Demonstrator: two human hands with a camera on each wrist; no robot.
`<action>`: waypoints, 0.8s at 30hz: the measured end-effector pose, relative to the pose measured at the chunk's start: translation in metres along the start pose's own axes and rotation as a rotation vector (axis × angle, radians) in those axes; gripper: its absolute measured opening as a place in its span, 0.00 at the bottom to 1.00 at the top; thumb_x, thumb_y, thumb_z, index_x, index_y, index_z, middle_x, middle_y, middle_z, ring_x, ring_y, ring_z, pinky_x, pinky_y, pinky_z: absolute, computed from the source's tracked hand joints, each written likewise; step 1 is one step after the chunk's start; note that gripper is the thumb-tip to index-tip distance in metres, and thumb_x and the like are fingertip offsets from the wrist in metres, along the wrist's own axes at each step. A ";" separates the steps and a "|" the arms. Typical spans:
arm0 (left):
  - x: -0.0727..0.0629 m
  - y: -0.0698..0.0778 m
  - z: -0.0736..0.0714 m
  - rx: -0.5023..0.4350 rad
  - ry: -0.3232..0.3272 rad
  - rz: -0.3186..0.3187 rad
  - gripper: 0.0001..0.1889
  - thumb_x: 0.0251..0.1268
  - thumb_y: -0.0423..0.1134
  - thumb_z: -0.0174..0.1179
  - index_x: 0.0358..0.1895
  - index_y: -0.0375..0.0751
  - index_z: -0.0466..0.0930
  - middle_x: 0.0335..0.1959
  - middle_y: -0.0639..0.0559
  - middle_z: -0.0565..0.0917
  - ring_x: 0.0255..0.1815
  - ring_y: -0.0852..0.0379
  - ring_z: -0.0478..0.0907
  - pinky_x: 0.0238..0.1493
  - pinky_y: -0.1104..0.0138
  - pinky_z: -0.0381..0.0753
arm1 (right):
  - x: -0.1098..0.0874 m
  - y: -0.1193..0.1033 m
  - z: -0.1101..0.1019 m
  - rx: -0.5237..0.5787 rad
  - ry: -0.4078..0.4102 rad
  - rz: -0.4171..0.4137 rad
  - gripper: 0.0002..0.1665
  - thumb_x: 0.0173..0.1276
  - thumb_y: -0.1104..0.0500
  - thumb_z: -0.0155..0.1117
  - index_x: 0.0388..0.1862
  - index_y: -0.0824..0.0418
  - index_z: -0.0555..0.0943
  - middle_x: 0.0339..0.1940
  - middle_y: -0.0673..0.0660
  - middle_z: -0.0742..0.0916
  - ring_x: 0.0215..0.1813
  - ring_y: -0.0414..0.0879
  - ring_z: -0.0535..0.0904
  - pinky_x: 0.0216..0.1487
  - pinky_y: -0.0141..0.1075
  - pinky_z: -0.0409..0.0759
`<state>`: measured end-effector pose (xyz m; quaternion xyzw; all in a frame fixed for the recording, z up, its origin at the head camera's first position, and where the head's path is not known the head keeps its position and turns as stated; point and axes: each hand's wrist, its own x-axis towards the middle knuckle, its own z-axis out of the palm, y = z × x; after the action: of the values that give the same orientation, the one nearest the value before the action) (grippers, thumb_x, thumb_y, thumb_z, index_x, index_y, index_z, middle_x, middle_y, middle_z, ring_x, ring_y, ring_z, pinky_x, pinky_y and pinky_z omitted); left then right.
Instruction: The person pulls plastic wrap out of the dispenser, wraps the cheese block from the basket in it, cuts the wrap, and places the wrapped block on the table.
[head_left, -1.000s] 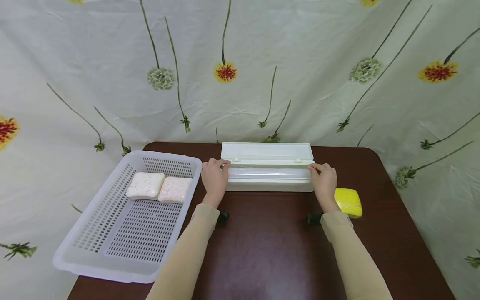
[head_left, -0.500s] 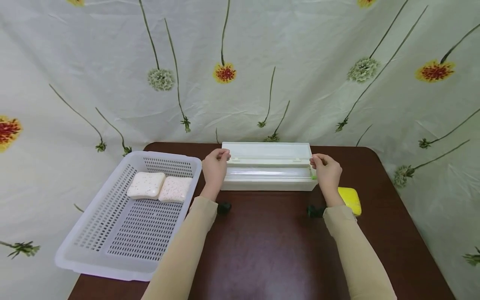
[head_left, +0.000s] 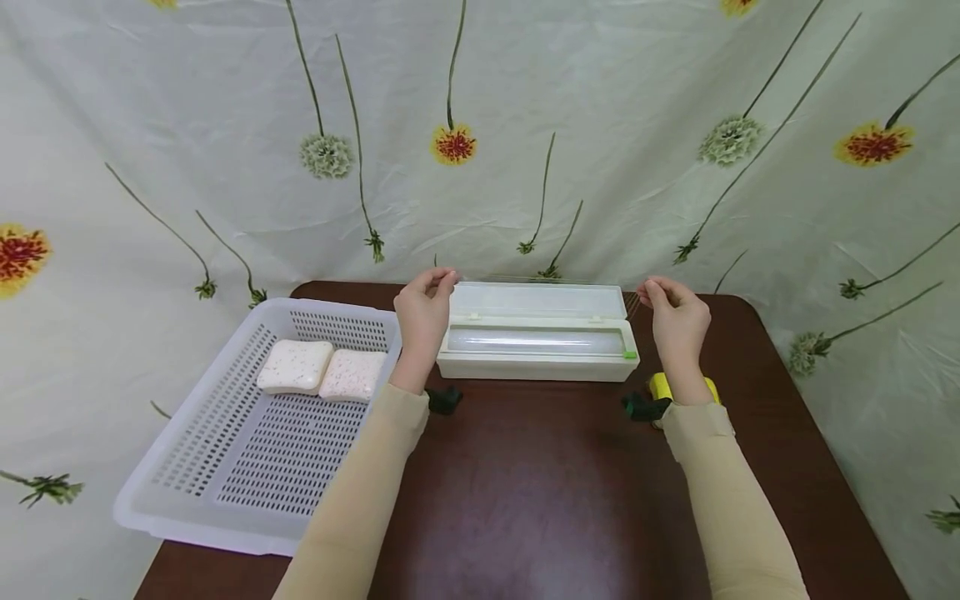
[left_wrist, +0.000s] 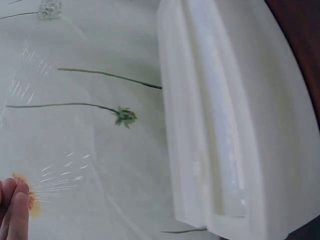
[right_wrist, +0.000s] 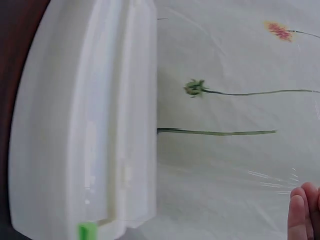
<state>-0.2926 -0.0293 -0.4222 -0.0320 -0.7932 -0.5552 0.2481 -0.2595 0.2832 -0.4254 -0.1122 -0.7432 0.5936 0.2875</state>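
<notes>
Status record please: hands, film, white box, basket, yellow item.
left hand: pinches one end of the film
right hand: pinches the film's other end
film: clear, stretched between the hands
white box: lid open, on the table, green slider at its right end
basket: at the table's left, holding a white block and a pinkish block
yellow item: partly hidden by the right wrist

No Readable Text

No lettering, label, brand, number or sign can be read on the white box (head_left: pixel 537 369), the plastic basket (head_left: pixel 217 529), the two pale bars (head_left: pixel 295 367) in it or the yellow block (head_left: pixel 660 386).
</notes>
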 end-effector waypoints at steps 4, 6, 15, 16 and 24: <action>0.005 0.015 -0.006 -0.033 0.018 0.051 0.11 0.67 0.40 0.63 0.44 0.37 0.88 0.39 0.42 0.89 0.39 0.48 0.87 0.43 0.63 0.84 | 0.006 -0.015 -0.004 0.067 0.009 -0.044 0.14 0.69 0.58 0.65 0.47 0.67 0.86 0.32 0.39 0.86 0.37 0.30 0.84 0.47 0.24 0.82; 0.008 0.023 -0.010 -0.044 0.016 0.073 0.11 0.68 0.40 0.63 0.45 0.38 0.88 0.39 0.43 0.89 0.39 0.48 0.88 0.40 0.67 0.83 | 0.009 -0.022 -0.007 0.090 0.019 -0.079 0.13 0.69 0.59 0.65 0.46 0.67 0.86 0.32 0.38 0.86 0.37 0.30 0.85 0.47 0.24 0.82; 0.018 0.056 -0.027 -0.155 0.027 0.140 0.10 0.67 0.39 0.63 0.45 0.38 0.88 0.40 0.43 0.89 0.36 0.65 0.86 0.45 0.70 0.83 | 0.018 -0.060 -0.013 0.334 0.059 -0.223 0.06 0.64 0.64 0.69 0.37 0.65 0.89 0.29 0.46 0.90 0.35 0.37 0.87 0.43 0.25 0.83; 0.019 0.059 -0.028 -0.166 0.034 0.160 0.10 0.67 0.39 0.63 0.44 0.37 0.88 0.39 0.42 0.89 0.35 0.68 0.85 0.45 0.70 0.83 | 0.018 -0.063 -0.013 0.369 0.058 -0.226 0.05 0.64 0.65 0.69 0.36 0.66 0.89 0.29 0.47 0.90 0.35 0.38 0.87 0.43 0.25 0.83; 0.025 0.082 -0.038 -0.222 0.056 0.249 0.09 0.66 0.37 0.64 0.43 0.35 0.88 0.39 0.42 0.89 0.33 0.73 0.83 0.44 0.71 0.84 | 0.025 -0.089 -0.020 0.482 0.054 -0.275 0.09 0.63 0.64 0.69 0.39 0.70 0.87 0.30 0.53 0.90 0.36 0.44 0.87 0.45 0.29 0.83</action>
<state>-0.2744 -0.0380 -0.3306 -0.1418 -0.7097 -0.6050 0.3319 -0.2530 0.2886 -0.3315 0.0456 -0.5808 0.7055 0.4036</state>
